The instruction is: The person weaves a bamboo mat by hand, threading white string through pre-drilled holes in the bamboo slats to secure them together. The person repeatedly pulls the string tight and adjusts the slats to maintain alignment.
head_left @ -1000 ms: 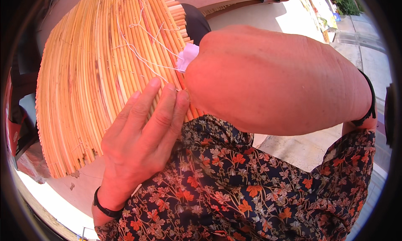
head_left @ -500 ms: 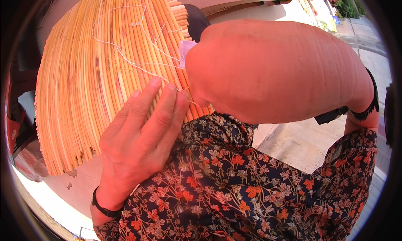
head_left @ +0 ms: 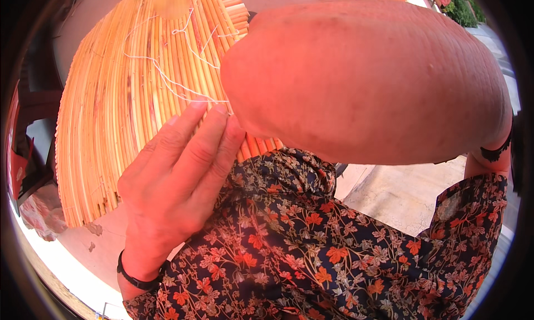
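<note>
Right hand (head_left: 278, 75) comes farther in over the stalk mat (head_left: 105, 114)

The mat lies under the left hand (head_left: 181, 175) and spreads ahead of its grip and to the left. The right hand now covers more of the mat's edge; its fingers are hidden, so its grip cannot be told. The left fingers lie straight on the stalks, thumb unseen, so any pinch is unclear. White thread (head_left: 158, 69) loops beyond the left fingertips. A pale scrap has dropped from sight, leaving the work there harder to follow.
</note>
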Motion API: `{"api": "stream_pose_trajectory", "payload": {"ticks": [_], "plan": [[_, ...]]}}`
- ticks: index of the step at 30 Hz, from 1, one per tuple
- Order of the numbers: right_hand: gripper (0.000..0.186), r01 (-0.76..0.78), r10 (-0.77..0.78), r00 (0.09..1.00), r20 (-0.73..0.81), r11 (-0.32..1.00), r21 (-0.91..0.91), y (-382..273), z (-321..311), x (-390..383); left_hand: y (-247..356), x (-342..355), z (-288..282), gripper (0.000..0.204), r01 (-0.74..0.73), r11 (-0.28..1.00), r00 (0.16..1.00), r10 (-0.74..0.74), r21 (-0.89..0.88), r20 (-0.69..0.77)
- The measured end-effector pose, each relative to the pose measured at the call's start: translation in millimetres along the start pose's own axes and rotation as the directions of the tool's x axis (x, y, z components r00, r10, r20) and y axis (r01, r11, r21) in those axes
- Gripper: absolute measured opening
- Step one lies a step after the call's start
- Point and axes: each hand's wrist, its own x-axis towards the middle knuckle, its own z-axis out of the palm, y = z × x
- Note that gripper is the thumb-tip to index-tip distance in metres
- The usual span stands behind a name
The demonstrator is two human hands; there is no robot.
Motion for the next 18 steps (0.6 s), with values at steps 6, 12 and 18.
{"api": "stream_pose_trajectory", "payload": {"ticks": [6,12,18], "plan": [[0.014,0.051,-0.051,0.999,0.015,0.999,0.018,4,5,1,7,2,-5,0.031,0.060,0.998,0.997,-0.061,0.010,0.053],[0.014,0.123,-0.124,0.992,0.034,0.992,0.030,3,-6,1,9,6,-19,0.038,-0.006,0.998,1.000,0.007,0.056,-0.027],[0.015,0.156,-0.162,0.986,0.040,0.981,0.112,8,-26,25,-21,22,-52,0.040,0.066,0.980,0.979,-0.027,-0.187,0.203]]}}
